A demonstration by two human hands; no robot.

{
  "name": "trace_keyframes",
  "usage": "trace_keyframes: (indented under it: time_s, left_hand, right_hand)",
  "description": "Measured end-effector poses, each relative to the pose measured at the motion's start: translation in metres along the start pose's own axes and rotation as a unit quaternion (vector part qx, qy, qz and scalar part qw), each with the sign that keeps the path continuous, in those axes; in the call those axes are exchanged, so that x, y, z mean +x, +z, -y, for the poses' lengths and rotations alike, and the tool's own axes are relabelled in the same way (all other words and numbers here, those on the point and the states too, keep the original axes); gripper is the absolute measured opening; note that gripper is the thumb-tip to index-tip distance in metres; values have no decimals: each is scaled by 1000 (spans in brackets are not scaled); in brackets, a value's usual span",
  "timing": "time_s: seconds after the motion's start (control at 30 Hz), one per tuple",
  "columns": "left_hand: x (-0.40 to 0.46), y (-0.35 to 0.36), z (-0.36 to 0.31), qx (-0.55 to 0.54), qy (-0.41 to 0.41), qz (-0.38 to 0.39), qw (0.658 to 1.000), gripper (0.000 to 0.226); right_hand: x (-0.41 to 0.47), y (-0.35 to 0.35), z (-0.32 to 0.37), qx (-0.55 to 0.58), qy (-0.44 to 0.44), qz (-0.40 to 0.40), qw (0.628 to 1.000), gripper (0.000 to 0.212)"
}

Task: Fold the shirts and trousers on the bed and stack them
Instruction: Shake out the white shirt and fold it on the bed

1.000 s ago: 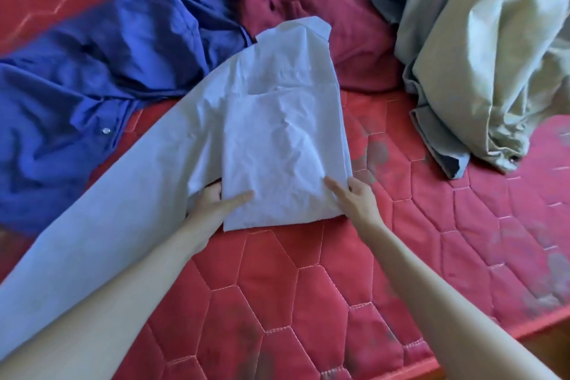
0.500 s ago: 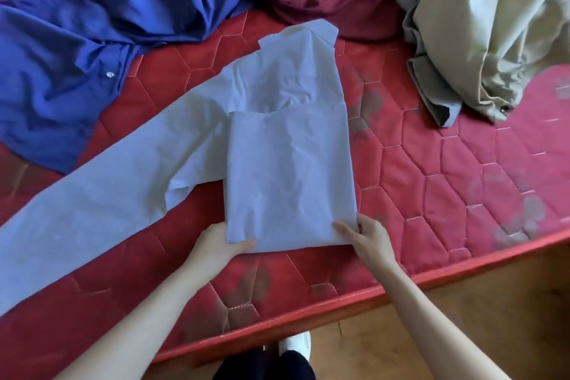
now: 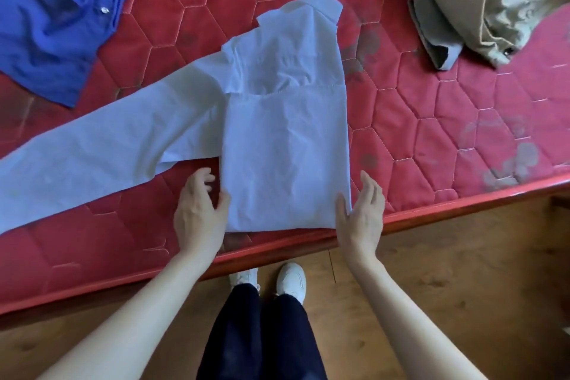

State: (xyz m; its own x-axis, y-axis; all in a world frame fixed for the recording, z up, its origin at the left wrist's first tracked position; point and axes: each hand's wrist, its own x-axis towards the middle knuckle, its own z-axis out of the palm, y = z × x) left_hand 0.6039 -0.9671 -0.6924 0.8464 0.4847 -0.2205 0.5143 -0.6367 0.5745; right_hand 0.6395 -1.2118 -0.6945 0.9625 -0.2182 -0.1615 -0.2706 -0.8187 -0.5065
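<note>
The pale shirt (image 3: 287, 145) is lying on the bed (image 3: 431, 120) near its front edge, its body folded into a panel running from 12 to 6 o'clock and one long sleeve trailing flat toward 9 o'clock. The left hand (image 3: 199, 210) is sitting at the panel's 7 o'clock corner, fingers loosely spread and holding nothing, thumb touching the cloth edge. The right hand (image 3: 362, 213) is standing at the 5 o'clock corner, fingers straight and apart, gripping nothing. The sleeve is lying on the left hand's side, so that hand is likely the one to fold it in. The cloth is looking thin, soft and lightly creased; the bed is quilted in red hexagons, worn in patches.
</note>
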Motion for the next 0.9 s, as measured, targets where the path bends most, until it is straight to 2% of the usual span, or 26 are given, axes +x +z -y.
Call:
trace_keyframes:
  time_s: [0.03,0.07,0.13,0.17,0.2,0.27,0.37,0.43,0.57,0.6,0.67,0.73,0.77,0.9]
  left_hand:
    - [0,0,-5,50,95,-56,993,36]
    - [0,4,-12,74,190,-74,976,36]
    - [0,22,-28,107,338,-45,934,40]
    - [1,35,-33,141,375,-13,916,43]
    - [2,46,-36,195,381,33,903,48]
    - [8,65,-30,311,330,101,885,59]
    - [24,72,-5,320,286,102,897,60]
    - [30,68,8,323,266,102,903,61]
    - [27,49,20,324,189,66,925,64]
    - [26,46,16,317,189,47,928,65]
    - [29,45,-1,303,263,0,916,60]
    - [46,51,-24,284,357,-17,890,56]
    - [59,55,-35,279,379,-16,882,55]
    - [122,71,-53,309,319,39,895,52]
  right_hand:
    - [-1,4,8,-31,-73,-45,996,51]
    - [-3,11,19,-42,-137,-60,988,50]
    - [-4,32,39,-19,-236,-20,971,46]
    - [-5,44,49,-11,-264,11,964,44]
    - [-4,55,56,-17,-274,44,960,45]
    - [-1,75,55,-58,-253,106,960,50]
    - [12,84,21,-149,-238,137,950,54]
    - [20,75,-9,-190,-239,124,944,55]
    - [19,46,-41,-215,-171,94,957,56]
    - [18,41,-40,-210,-160,80,961,56]
    - [25,38,-26,-182,-174,45,967,54]
    - [43,45,2,-147,-235,30,960,53]
    - [54,52,18,-131,-263,34,955,52]
    - [104,83,68,-147,-307,114,933,52]
